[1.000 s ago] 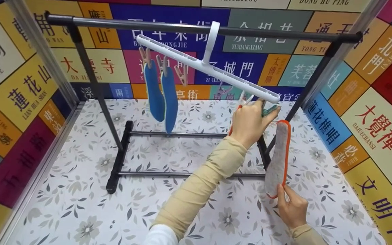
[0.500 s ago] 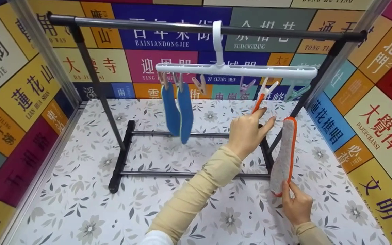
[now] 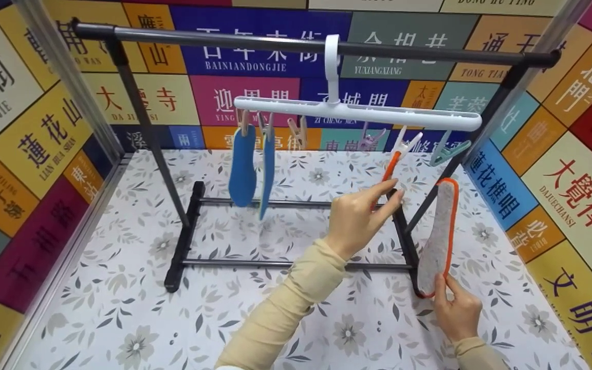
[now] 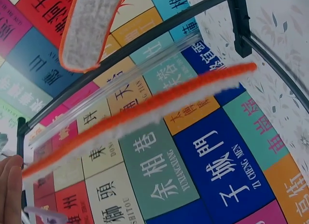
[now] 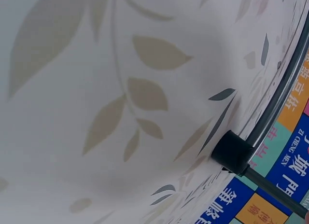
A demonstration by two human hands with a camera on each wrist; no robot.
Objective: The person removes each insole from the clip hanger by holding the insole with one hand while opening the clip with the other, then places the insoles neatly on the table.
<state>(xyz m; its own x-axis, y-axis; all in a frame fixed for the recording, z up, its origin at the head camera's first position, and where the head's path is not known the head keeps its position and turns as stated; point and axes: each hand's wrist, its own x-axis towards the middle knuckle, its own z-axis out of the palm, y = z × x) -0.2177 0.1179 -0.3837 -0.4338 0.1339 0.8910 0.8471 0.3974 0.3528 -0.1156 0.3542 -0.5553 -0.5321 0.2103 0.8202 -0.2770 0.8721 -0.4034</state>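
Note:
A white clip hanger [image 3: 409, 117] hangs by its hook from the rack. Two blue insoles [image 3: 243, 169] dangle from clips at its left end. Near the right end a white clip [image 3: 403, 144] holds an orange-edged insole [image 3: 392, 165], seen edge-on in the left wrist view. My left hand [image 3: 355, 221] is beside this insole, thumb and fingers apart, partly covering it; contact cannot be told. Lower right, my right hand [image 3: 458, 311] pinches the bottom end of a grey insole [image 3: 437, 241] with an orange edge, held upright. The right wrist view shows neither that hand's grip nor the insole.
The dark rack's top bar [image 3: 198, 38] spans the scene, and its base bars [image 3: 255, 263] lie on the floral cloth [image 3: 136, 318]. On the hanger, pink, purple and green clips [image 3: 449, 150] hold nothing. Patterned panels [image 3: 270, 41] stand behind and at both sides.
My left hand has left the hanger's right end and moved down and left. The hanger, tilted before, now hangs almost level. The right hand with its insole has shifted slightly right.

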